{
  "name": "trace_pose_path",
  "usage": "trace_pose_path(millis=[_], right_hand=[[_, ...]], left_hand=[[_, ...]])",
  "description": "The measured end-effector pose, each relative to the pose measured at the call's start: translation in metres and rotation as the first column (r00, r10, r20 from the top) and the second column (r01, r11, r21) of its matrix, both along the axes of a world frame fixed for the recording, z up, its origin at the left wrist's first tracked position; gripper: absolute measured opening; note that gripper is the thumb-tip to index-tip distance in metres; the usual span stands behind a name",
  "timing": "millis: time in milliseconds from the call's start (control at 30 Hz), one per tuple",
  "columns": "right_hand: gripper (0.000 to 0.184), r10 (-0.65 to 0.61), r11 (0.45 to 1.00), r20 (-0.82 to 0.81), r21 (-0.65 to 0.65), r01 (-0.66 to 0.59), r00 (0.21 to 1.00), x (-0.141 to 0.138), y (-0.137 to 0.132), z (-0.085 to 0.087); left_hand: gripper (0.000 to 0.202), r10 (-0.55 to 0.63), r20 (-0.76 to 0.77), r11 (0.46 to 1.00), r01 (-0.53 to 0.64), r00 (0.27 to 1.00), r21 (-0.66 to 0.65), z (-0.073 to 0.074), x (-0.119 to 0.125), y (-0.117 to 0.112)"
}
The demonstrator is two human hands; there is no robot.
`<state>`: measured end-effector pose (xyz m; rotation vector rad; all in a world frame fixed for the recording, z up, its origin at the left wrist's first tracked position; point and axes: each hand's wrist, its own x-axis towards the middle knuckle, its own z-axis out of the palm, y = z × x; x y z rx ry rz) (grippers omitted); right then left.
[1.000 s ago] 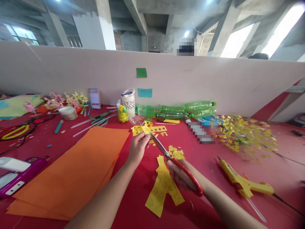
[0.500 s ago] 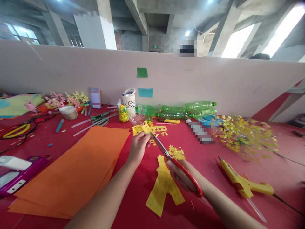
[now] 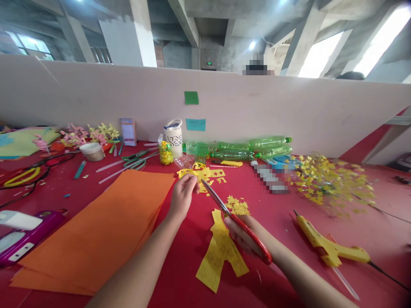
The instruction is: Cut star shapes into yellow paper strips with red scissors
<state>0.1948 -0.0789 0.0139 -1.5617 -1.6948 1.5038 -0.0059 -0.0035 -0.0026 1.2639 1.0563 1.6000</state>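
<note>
My left hand (image 3: pixel 182 197) pinches a strip of yellow paper (image 3: pixel 201 174) printed with stars and holds it over the red table (image 3: pixel 282 214). My right hand (image 3: pixel 245 236) grips red-handled scissors (image 3: pixel 236 223); their blades point up and left, with the tips at the yellow strip close to my left fingers. Under my right hand lie yellow paper offcuts (image 3: pixel 220 252). A small heap of cut yellow stars (image 3: pixel 237 206) sits just right of the blades.
A stack of orange paper sheets (image 3: pixel 96 231) lies to the left. A yellow glue gun (image 3: pixel 327 246) rests at the right. Green plastic bottles (image 3: pixel 250 147) lie along the white partition (image 3: pixel 224 107). Scattered yellow stars (image 3: pixel 330 179) spread far right. A purple device (image 3: pixel 22 233) sits at the left edge.
My left hand has shifted slightly left and down with the yellow strip, which now stretches flatter beyond the scissor tips. The scissors have barely moved.
</note>
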Motion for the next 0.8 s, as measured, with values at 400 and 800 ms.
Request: trace_pose_path(millis=[400,800], right_hand=[[0.053,0.044,0.998,0.005,0.047,-0.044,0.999,0.001,0.000,0.011],[0.053,-0.074,0.996,-0.070,0.045,0.077,0.995,-0.003,-0.003,0.005]], left_hand=[[0.023,-0.069,-0.133,0.997,0.072,0.989,0.015,0.001,-0.005,0.002],[0.026,-0.226,0.044,0.968,0.230,0.973,-0.103,0.005,0.001,-0.004]])
